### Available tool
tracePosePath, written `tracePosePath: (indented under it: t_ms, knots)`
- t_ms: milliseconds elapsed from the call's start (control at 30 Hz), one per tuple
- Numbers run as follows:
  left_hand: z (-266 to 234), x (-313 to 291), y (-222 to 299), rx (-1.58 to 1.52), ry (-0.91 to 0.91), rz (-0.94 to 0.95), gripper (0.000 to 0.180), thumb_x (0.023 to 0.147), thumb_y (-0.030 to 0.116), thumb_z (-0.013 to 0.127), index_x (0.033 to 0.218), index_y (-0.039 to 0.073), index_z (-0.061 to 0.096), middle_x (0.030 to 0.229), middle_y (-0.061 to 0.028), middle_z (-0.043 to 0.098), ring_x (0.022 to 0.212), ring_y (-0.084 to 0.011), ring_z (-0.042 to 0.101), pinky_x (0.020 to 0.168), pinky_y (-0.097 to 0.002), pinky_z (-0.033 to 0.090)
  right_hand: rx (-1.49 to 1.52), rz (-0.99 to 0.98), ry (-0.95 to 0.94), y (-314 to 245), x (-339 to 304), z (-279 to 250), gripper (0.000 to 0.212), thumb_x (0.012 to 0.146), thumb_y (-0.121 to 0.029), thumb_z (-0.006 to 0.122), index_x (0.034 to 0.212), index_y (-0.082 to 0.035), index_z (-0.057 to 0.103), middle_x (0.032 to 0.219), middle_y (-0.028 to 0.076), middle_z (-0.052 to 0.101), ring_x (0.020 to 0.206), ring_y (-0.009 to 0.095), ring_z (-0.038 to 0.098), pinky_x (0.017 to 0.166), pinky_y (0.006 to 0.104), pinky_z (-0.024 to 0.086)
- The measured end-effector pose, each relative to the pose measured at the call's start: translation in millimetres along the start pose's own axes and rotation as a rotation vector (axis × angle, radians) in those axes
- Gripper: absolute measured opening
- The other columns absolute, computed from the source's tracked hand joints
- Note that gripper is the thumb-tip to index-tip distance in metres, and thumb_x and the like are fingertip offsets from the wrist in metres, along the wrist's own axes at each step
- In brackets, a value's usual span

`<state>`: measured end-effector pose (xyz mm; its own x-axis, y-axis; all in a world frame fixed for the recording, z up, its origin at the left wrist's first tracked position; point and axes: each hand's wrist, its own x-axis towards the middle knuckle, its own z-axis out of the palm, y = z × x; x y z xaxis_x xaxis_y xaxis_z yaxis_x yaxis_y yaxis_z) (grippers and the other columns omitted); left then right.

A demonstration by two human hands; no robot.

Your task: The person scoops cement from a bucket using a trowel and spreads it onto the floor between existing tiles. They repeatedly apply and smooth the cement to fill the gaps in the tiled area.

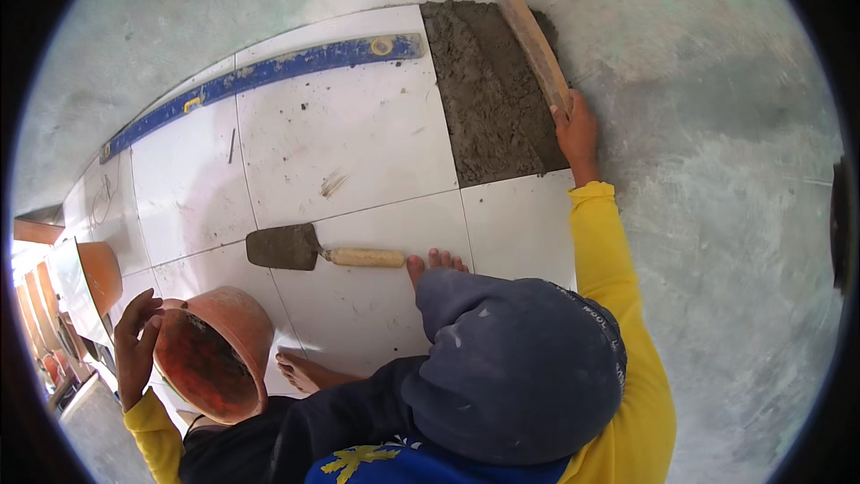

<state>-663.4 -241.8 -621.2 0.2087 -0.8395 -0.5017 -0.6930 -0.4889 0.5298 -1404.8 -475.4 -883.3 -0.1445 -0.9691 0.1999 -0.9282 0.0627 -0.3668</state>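
Note:
My right hand reaches forward in a yellow sleeve and grips the near end of a wooden bar. The bar lies along the right edge of a grey mortar bed set between the white floor tiles and the bare concrete. My left hand holds the rim of an orange bucket tilted on its side at the lower left. A trowel with a wooden handle and a mortar-smeared blade lies flat on the tiles, touched by neither hand.
A long blue spirit level lies along the far edge of the tiles. A second orange bucket stands at the far left. My bare feet rest on the tiles. Grey concrete floor spreads to the right.

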Motion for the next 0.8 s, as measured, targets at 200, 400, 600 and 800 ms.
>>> tracePosePath:
  t_ms: [200,400,600,800]
  knots:
    - [2,6,10,-0.088,-0.019,-0.003,0.046,0.097,0.009,0.064,0.142,0.002,0.058,0.123,-0.0131,0.070,0.113,-0.0215,0.066,0.100,-0.0343,0.051,-0.013,-0.018,-0.106,-43,-10,17,0.048,0.095,-0.024,0.073,0.133,0.000,0.057,0.119,0.027,0.068,0.110,0.048,0.063,0.095,0.0523,0.050]
    - [2,18,6,-0.013,-0.040,0.021,0.046,0.097,0.009,0.063,0.143,0.004,0.058,0.123,-0.0136,0.069,0.115,-0.0223,0.065,0.101,-0.0358,0.051,0.063,-0.018,-0.003,-21,-2,15,0.044,0.094,-0.025,0.074,0.129,-0.004,0.058,0.119,0.026,0.068,0.110,0.047,0.064,0.093,0.0532,0.050]
    - [9,10,0,-0.071,-0.042,-0.032,0.047,0.097,0.010,0.064,0.143,0.003,0.058,0.124,-0.0130,0.068,0.112,-0.0206,0.064,0.101,-0.0347,0.050,-0.034,0.015,-0.042,-17,-8,13,0.045,0.093,-0.026,0.076,0.126,-0.001,0.059,0.116,0.026,0.068,0.108,0.047,0.064,0.090,0.0527,0.051]
    - [6,24,-2,-0.026,-0.014,0.022,0.046,0.096,0.007,0.062,0.142,0.002,0.059,0.122,-0.0137,0.069,0.109,-0.0219,0.067,0.098,-0.0351,0.052,0.095,0.038,-0.041,-21,-2,6,0.059,0.094,-0.035,0.075,0.138,0.000,0.057,0.123,0.023,0.068,0.112,0.041,0.065,0.095,0.0491,0.052]
